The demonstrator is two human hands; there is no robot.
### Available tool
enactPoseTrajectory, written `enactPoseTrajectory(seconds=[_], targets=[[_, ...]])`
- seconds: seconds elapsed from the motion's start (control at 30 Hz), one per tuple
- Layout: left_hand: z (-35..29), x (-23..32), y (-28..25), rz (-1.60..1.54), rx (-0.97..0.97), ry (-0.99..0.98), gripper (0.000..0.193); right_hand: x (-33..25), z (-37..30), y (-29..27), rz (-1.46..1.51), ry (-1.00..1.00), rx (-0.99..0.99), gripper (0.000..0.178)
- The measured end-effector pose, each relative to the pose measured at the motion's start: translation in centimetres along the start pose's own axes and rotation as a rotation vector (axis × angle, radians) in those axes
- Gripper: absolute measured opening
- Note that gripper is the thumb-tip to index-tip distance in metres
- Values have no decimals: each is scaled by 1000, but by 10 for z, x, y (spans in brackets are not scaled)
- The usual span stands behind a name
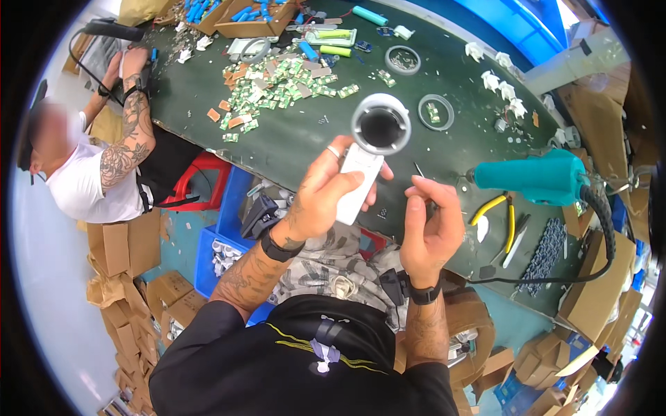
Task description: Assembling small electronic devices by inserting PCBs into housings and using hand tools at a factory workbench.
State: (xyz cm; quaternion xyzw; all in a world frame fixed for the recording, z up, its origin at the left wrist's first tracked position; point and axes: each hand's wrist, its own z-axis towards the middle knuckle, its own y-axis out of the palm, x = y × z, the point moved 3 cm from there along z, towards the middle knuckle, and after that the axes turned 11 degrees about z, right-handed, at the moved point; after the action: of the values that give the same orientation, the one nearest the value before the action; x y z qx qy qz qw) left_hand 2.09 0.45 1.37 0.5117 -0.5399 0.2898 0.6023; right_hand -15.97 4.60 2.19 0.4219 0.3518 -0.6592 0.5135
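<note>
My left hand is closed round the white handle of a handheld device, held tilted above the table's near edge. Its round head has a pale grey rim and a dark centre, facing up. To the right of it, my right hand is raised with thumb and fingers drawn together. Whatever may be between those fingertips is too small to make out. Nearest to this hand are yellow-handled pliers and a teal electric screwdriver, both on its right.
Small green circuit boards lie heaped on the dark green table. Grey rings and a pile of dark screws lie about. Blue cells fill a cardboard box. At left sits a co-worker; blue bins stand below.
</note>
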Motion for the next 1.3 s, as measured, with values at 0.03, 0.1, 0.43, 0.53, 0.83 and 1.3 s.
enactPoseTrajectory(seconds=[0.03, 0.1, 0.43, 0.53, 0.83, 1.3], targets=[[0, 1, -1, -3, -10, -2, 42, -1, 2, 1, -23, -37, -10, 26], [3, -2, -8, -9, 18, 49, 43, -5, 3, 4, -110, -82, -31, 25], [2, -7, -10, -116, -42, 23, 50, -13, 4, -19, -847, -77, -161, 14], [5, -3, -3, -199, -52, 7, 56, -18, 1, -20, -608, -24, -94, 15], [8, -16, -1, -303, -147, -223, 36, -34, 2, 0, -203, 211, -164, 7], [6, -10, 3, -191, -221, -248, 43, -18, 3, 13, -79, 181, -156, 10]])
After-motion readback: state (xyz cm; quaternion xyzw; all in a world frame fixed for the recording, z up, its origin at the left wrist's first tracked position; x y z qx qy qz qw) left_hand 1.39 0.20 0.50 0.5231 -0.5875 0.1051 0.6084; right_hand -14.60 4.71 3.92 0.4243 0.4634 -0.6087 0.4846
